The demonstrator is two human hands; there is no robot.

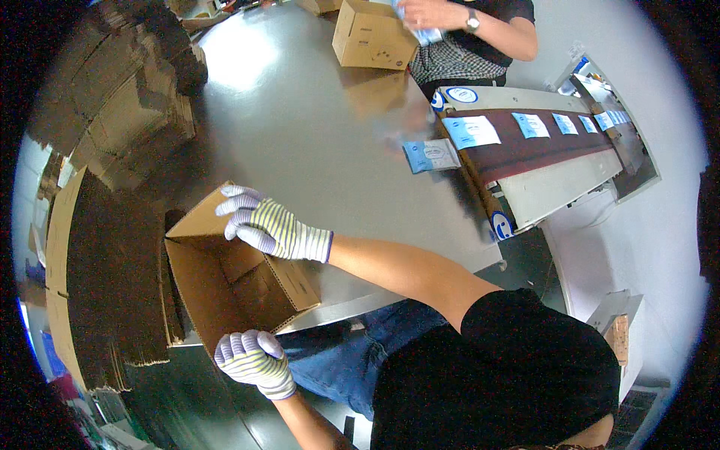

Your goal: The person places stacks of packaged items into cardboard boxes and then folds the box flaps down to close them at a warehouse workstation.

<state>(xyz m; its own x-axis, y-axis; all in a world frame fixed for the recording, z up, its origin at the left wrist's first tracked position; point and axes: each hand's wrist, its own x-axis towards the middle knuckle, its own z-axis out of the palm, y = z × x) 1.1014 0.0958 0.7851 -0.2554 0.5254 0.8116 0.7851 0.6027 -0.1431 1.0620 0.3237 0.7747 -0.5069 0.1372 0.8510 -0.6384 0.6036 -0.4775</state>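
Note:
An empty-looking brown cardboard box [255,289] stands with its top open, tilted at the table's near edge. My left hand [255,364], in a striped knitted glove, is closed at the box's near end, its fingers curled at the rim. At the far end, my right hand [274,225], in a matching glove, lies over a raised flap [202,214] with fingers bent around its edge. Part of the box's rim is hidden behind both hands.
Flat cardboard stacks [112,277] rise along the left of the metal table [300,135]. A conveyor [547,150] carries several blue-and-white packets [472,131]; another packet [431,156] is at its end. Across the table, a co-worker [480,45] handles a packet beside another open box [373,36].

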